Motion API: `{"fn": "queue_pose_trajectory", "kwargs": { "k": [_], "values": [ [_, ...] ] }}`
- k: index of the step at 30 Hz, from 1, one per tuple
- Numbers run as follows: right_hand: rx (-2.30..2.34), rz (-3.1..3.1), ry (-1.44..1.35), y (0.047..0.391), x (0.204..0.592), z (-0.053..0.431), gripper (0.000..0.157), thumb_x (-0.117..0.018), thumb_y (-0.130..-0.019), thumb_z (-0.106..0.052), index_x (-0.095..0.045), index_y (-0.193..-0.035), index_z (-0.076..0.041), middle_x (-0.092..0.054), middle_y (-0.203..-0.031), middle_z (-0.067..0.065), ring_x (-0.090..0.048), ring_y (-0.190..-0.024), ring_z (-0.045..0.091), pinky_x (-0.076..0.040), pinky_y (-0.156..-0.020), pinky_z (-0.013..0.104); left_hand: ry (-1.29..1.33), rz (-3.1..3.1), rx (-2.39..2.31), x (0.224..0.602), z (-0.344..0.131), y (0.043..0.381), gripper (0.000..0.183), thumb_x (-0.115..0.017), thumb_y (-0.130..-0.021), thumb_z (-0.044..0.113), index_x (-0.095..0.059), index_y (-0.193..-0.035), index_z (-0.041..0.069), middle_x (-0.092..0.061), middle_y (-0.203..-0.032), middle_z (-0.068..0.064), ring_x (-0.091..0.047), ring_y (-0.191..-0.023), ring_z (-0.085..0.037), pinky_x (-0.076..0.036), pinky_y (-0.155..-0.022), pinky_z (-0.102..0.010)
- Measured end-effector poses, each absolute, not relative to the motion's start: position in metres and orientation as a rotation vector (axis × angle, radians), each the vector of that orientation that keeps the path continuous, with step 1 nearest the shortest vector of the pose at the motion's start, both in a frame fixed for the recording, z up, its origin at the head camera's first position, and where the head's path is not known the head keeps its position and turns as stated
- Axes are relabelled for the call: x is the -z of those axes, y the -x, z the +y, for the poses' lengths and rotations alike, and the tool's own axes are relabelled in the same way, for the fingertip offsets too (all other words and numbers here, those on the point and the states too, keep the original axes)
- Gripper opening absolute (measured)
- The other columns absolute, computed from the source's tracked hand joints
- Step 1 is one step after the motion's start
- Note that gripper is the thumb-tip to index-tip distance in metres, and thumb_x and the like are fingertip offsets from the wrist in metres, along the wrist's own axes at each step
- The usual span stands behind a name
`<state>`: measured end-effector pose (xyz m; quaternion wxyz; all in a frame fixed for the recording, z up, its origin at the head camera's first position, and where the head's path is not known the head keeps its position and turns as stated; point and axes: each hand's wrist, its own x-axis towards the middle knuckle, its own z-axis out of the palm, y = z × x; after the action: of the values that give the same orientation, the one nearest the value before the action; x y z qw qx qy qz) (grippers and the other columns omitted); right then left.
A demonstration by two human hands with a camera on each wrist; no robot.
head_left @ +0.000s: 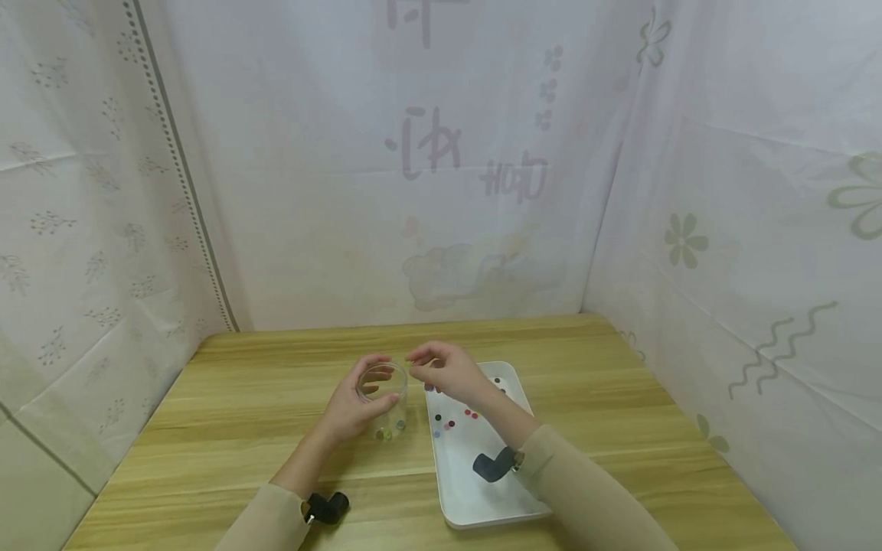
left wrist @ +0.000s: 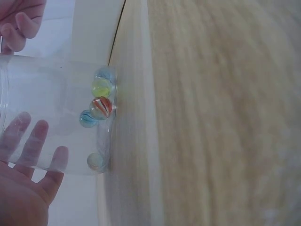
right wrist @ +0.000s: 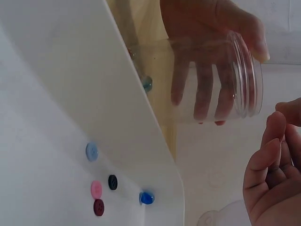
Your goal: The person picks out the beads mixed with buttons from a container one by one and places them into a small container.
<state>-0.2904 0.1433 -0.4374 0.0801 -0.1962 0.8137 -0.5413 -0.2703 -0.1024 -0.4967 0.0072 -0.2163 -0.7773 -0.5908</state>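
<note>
My left hand grips a clear plastic jar round its side, thumb on one side and fingers on the other. The jar stands open-topped on the table, with several glass marbles at its bottom, one with red-orange swirls and one yellow. Close beside the jar's rim, my right hand pinches a small yellow-green marble between thumb and fingertips. It is mostly hidden by the fingers. Below the right hand, a white tray holds scattered buttons, among them a pink button, and a blue marble.
The tray lies right of the jar on the wood-grain table. A dark button is near the tray's far end. Patterned white curtains hang behind the table and along both sides.
</note>
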Motion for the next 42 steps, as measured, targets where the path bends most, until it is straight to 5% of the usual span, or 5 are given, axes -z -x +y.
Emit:
{"fn": "queue_pose_trajectory", "kwargs": {
  "k": [33,42],
  "values": [
    [1.579,2.416,0.735,0.286,0.423,0.114,0.021,-0.074,-0.103,-0.025,-0.078,-0.123,-0.019,-0.074,-0.11,0.002,-0.067,-0.074,0.013,-0.056,-0.067,0.026,0.649,-2.431,1.87,0.496,-0.102,0.27,0.065,-0.081,-0.098,0.02,-0.05,-0.154,0.014,-0.061,-0.153,-0.017,-0.058,-0.141,-0.042,-0.046,-0.119,-0.067],
    [1.579,2.417,0.733,0.287,0.42,0.113,0.021,-0.074,-0.103,-0.024,-0.078,-0.122,-0.017,-0.073,-0.11,0.002,-0.066,-0.074,0.014,-0.062,-0.07,0.038,0.641,-2.448,1.852,0.496,-0.103,0.27,0.067,-0.081,-0.097,0.022,-0.049,-0.155,0.014,-0.061,-0.154,-0.017,-0.058,-0.143,-0.041,-0.047,-0.119,-0.067]
  ]
}}
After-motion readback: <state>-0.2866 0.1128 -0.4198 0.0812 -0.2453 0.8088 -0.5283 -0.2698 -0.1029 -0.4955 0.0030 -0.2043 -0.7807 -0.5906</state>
